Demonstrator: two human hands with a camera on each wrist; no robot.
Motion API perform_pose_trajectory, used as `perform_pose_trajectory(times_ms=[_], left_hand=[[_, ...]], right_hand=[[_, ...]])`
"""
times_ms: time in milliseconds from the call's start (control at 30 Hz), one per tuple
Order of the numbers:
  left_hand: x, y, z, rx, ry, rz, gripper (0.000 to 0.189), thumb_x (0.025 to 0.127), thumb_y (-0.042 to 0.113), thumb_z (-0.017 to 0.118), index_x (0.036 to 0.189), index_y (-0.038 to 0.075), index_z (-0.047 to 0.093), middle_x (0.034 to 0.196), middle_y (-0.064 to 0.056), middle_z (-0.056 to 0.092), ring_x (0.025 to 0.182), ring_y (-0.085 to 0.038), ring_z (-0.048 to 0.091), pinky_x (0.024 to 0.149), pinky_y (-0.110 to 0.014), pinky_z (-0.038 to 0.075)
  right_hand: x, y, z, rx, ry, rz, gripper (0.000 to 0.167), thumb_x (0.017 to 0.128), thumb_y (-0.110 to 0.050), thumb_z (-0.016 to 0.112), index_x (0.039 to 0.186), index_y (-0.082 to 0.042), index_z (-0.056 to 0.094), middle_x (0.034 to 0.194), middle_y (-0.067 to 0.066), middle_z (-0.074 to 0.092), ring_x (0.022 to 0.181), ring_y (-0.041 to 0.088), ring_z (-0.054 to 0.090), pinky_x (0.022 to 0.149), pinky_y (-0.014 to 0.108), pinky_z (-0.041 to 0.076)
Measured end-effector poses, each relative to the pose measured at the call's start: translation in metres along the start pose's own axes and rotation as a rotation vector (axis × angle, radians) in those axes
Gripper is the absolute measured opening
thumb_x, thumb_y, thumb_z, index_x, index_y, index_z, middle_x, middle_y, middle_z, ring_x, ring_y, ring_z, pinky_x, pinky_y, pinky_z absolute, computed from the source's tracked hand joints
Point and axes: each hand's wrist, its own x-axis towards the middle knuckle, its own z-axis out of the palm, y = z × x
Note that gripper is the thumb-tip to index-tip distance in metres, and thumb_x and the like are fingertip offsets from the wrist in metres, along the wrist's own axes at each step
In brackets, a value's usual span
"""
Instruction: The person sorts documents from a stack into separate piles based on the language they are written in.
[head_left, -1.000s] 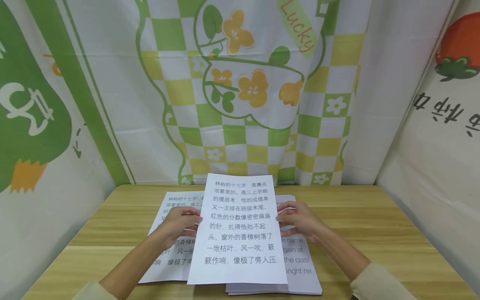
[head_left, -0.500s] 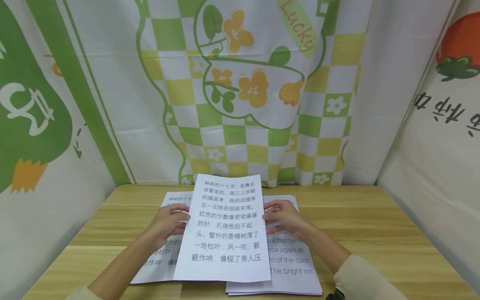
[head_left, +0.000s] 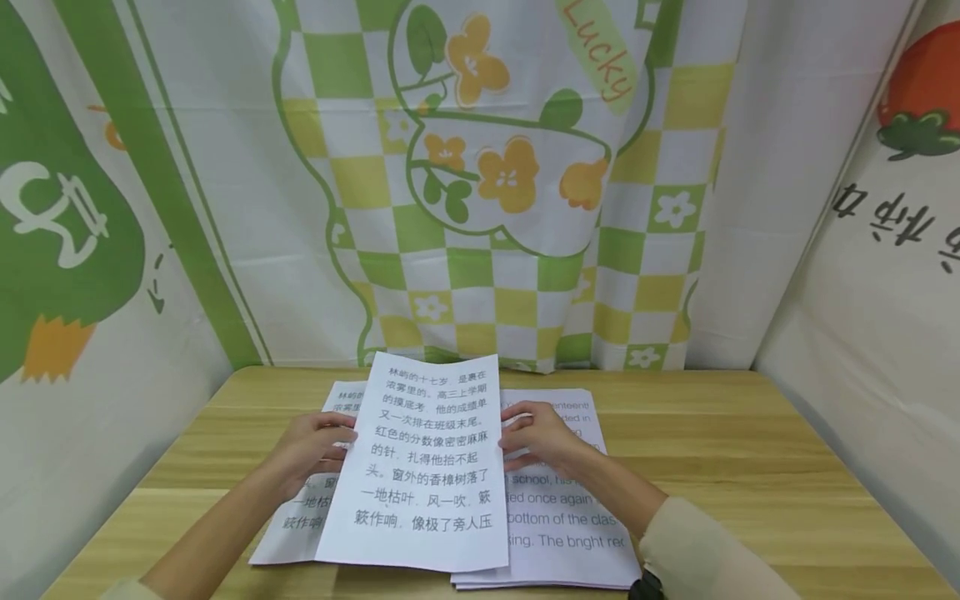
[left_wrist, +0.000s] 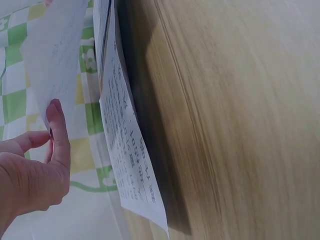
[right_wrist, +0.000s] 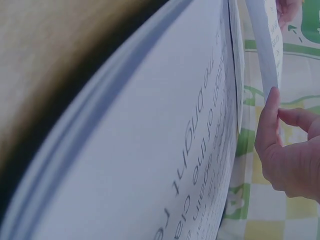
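A white sheet of paper [head_left: 427,467] printed with Chinese text is held up off the table, slightly bowed. My left hand [head_left: 313,450] pinches its left edge between thumb and fingers; the pinch shows in the left wrist view, where the left hand [left_wrist: 42,160] is at the sheet's edge. My right hand [head_left: 543,437] pinches the opposite edge, as the right hand [right_wrist: 290,147] in the right wrist view confirms. Beneath and to the left lies another Chinese-printed sheet [head_left: 288,533], partly covered. Under the right side lies a stack of English-printed sheets [head_left: 570,558].
The papers lie on a wooden table [head_left: 727,475]. A patterned curtain [head_left: 495,292] hangs behind its far edge, with printed cloth walls at both sides. A dark band [head_left: 647,585] shows at the right sleeve [head_left: 705,550].
Both hands have carried the held sheet to the left, from over the stack's left part toward the left sheet. More of the English text is uncovered, and less of the left sheet shows.
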Motion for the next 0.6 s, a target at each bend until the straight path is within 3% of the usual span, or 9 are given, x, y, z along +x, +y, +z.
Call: perform_pose_trajectory(times_ms=[300,600], left_hand=[[0.0,-0.006,-0.019,0.044,0.026,-0.028,0.038,0.101,0.008,0.059,0.132,-0.014,0.054,0.103,-0.013,0.068,0.079,-0.019,0.066,0.067,-0.03,0.062],[0.002,-0.012,-0.032,0.017,0.037,-0.039,0.042,0.103,0.007,0.059,0.137,-0.015,0.05,0.096,-0.006,0.071,0.078,-0.017,0.069,0.068,-0.03,0.064]], right_hand=[[0.008,0.003,0.023,0.015,0.007,0.047,0.043,0.085,0.015,0.066,0.126,0.014,0.054,0.097,0.021,0.064,0.082,0.026,0.07,0.073,0.041,0.067],[0.017,0.005,0.037,0.027,0.01,0.048,0.054,0.085,0.017,0.066,0.136,0.015,0.049,0.102,0.023,0.064,0.079,0.027,0.072,0.072,0.039,0.067]])
